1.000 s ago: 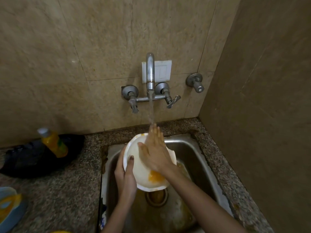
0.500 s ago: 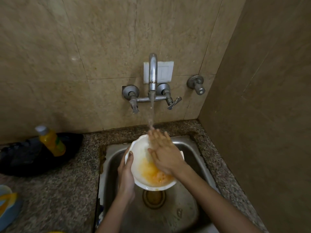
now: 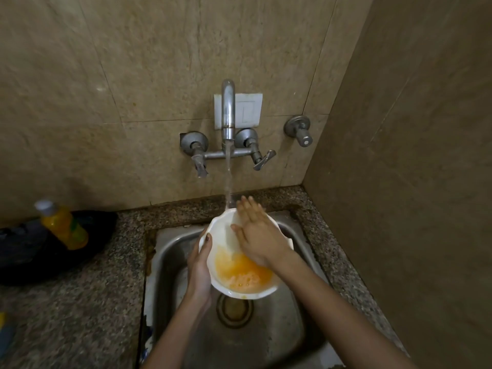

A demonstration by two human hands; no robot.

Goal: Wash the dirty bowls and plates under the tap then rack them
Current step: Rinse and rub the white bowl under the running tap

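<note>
A white bowl [image 3: 221, 235] with orange residue and cloudy orange water in its bottom is held over the steel sink [image 3: 279, 328]. My left hand [image 3: 199, 270] grips its left rim, thumb over the edge. My right hand [image 3: 258, 235] lies flat inside the bowl, fingers straight, rubbing the far wall. Water runs from the wall tap [image 3: 228, 113] in a thin stream onto the bowl's far rim beside my right fingertips.
A yellow dish-soap bottle [image 3: 62, 226] leans on a black pan [image 3: 32, 251] on the granite counter [image 3: 80, 310] to the left. A side wall stands close on the right. The sink drain [image 3: 234, 310] lies below the bowl. A spare valve [image 3: 299, 130] sticks out right of the tap.
The bowl has tipped toward level and orange water has pooled in its bottom. My right hand has kept rubbing inside it. The view has shifted slightly.
</note>
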